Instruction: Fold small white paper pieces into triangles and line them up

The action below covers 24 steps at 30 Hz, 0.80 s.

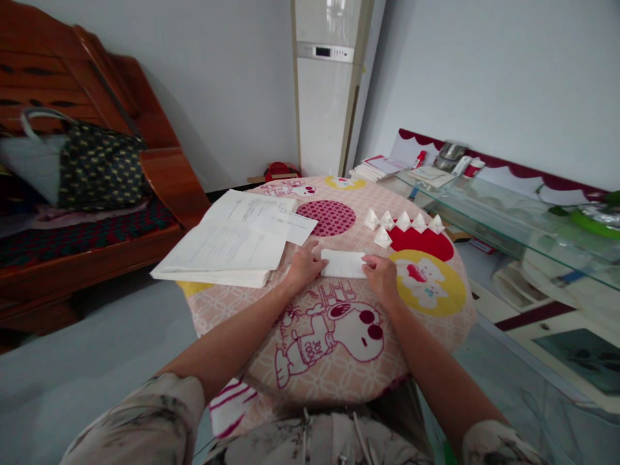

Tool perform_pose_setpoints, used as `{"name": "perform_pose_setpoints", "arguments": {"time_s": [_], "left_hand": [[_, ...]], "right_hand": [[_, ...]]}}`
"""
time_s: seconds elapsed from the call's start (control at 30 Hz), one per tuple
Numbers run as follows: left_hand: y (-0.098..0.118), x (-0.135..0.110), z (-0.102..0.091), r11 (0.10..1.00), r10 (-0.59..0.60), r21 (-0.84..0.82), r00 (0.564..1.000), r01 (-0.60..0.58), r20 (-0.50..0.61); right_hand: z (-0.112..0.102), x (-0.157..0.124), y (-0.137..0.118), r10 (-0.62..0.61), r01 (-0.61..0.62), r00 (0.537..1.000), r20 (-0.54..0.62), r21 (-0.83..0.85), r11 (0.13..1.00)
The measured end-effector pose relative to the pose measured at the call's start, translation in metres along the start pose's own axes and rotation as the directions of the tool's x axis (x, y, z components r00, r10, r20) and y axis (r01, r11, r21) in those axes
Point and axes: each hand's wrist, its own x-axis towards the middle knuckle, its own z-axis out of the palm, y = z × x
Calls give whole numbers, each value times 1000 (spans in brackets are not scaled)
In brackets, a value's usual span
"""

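A small white rectangle of folded paper lies on the cloth-covered round table, between my two hands. My left hand has its thumb and fingers at the paper's left end. At the right end, my right hand pinches the edge between thumb and bent fingers. Several small pointed folded-paper pieces stand grouped beyond my right hand, one of them nearer to me. To the left lies a thick stack of printed sheets, with a smaller printed slip over its right edge.
A patterned tablecloth covers the round table. On the right runs a glass-topped cabinet bearing papers, a metal container and a red cup. A wooden bench with a dark patterned bag is at left. A tall white cabinet-like appliance stands behind.
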Motion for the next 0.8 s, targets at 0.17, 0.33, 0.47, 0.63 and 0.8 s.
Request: {"name": "perform_pose_setpoints", "arguments": {"time_s": [0.17, 0.33, 0.47, 0.63, 0.8], "left_hand": [[5, 0, -1, 1000, -21, 14, 1000, 21, 20], [8, 2, 1, 997, -69, 34, 998, 69, 10], [8, 3, 3, 996, -68, 53, 998, 69, -9], [6, 3, 4, 996, -58, 64, 998, 58, -15], [5, 1, 3, 997, -43, 57, 999, 43, 1]], "right_hand": [[1, -1, -4, 10, -12, 1000, -27, -73, 997], [-1, 0, -6, 39, -42, 999, -30, -108, 993], [-2, 0, -6, 37, -39, 999, -22, -105, 994], [-2, 0, -6, 29, -31, 999, -20, -107, 994], [-3, 0, -6, 17, -17, 1000, -3, -160, 987]]}}
